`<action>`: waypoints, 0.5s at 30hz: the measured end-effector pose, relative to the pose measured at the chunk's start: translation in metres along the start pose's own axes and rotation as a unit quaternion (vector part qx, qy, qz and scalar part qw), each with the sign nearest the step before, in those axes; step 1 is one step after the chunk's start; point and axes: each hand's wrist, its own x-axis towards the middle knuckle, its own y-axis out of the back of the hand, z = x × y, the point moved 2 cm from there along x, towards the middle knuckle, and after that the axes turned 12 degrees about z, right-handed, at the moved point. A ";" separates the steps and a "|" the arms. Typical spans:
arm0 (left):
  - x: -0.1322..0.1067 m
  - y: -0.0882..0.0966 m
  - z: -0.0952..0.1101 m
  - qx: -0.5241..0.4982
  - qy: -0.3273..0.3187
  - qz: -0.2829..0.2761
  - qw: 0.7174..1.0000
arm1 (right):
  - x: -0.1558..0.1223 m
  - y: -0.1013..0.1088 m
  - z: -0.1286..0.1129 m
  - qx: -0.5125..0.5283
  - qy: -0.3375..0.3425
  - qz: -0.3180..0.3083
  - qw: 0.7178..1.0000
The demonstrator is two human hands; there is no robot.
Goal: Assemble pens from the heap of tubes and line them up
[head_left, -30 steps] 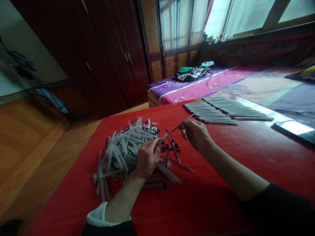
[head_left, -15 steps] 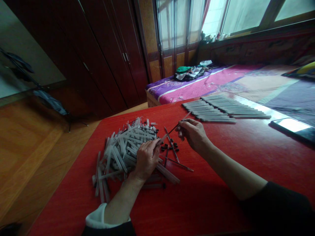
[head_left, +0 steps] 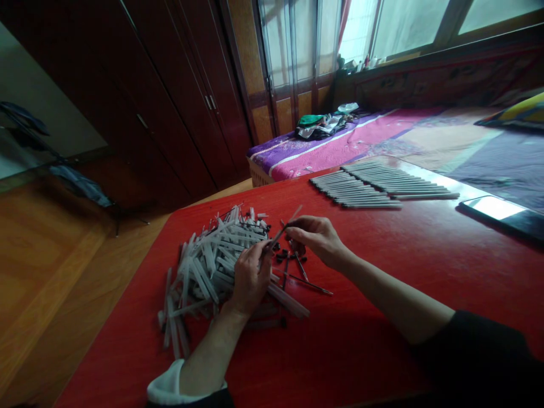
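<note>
My left hand (head_left: 251, 277) is closed around a translucent pen barrel (head_left: 267, 247), mostly hidden by the fingers. Pinched in my right hand (head_left: 318, 239) is a thin dark pen refill (head_left: 279, 232), its pale end sticking up past the fingertips. The refill's lower end meets the barrel's upper end; how deep it sits inside is too small to tell. Beside my left hand lies a heap of frosted pen barrels (head_left: 212, 255). Loose refills (head_left: 313, 286) and small black plugs (head_left: 293, 257) rest below my right hand.
Rows of grey-white pens with dark ends (head_left: 382, 184) lie at the back of the red table (head_left: 361, 351). A phone (head_left: 505, 212) is at the right edge. Behind stands a bed (head_left: 340, 147) with folded clothes (head_left: 325, 124) on it.
My right hand has moved down and left toward my left hand, bringing the refill further along toward the barrel. The view has shifted slightly.
</note>
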 end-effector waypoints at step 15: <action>0.000 0.003 0.004 -0.196 0.086 0.088 0.973 | 0.017 0.021 0.024 -0.597 0.085 -0.120 0.788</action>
